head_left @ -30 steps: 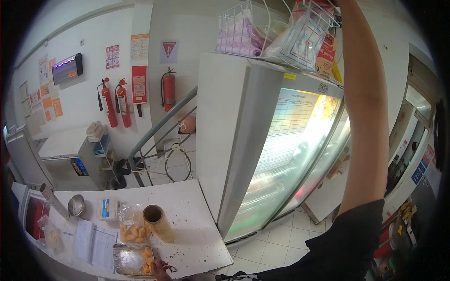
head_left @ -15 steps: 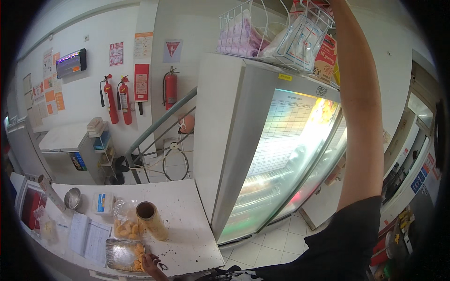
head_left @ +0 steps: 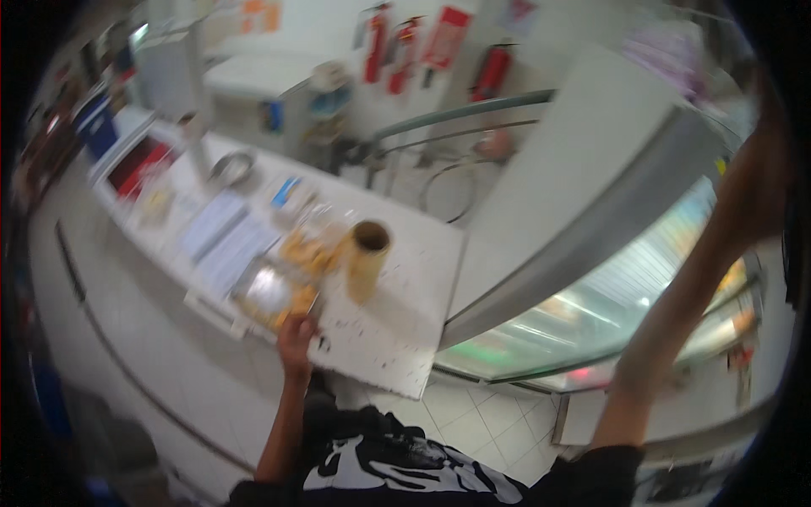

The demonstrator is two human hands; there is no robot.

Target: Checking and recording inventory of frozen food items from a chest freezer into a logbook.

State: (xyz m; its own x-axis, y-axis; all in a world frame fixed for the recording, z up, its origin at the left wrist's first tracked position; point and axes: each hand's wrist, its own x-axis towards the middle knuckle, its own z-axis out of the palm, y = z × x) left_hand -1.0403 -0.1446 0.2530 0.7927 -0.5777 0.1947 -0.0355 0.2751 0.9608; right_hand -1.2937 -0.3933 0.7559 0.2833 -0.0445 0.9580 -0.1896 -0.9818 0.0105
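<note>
My left hand (head_left: pixel 297 333) is closed at the near right corner of a shallow foil tray (head_left: pixel 263 286) with golden-brown food pieces along its right side. Just behind the tray lies a clear bag of similar pieces (head_left: pixel 306 253). A brown cardboard tube (head_left: pixel 365 266) stands upright to the right of it. A small dark loop (head_left: pixel 324 343) rests beside my left hand. High at the far right, my right hand (head_left: pixel 764 182) is raised beside the glass-door fridge (head_left: pixel 591 313); motion blur and the dark rim hide its fingers.
An open notebook (head_left: pixel 228 237), a metal bowl (head_left: pixel 233 169) and another tube (head_left: pixel 193 144) occupy the left of the white table (head_left: pixel 405 338). Bagged purple goods (head_left: pixel 667 55) sit atop the fridge. A slanting rail (head_left: pixel 465 110) and fire extinguishers (head_left: pixel 404 55) are behind.
My view has swung down and left, showing more table and floor. My right arm has come down from the wire basket on the fridge top. My left hand stays at the tray's corner.
</note>
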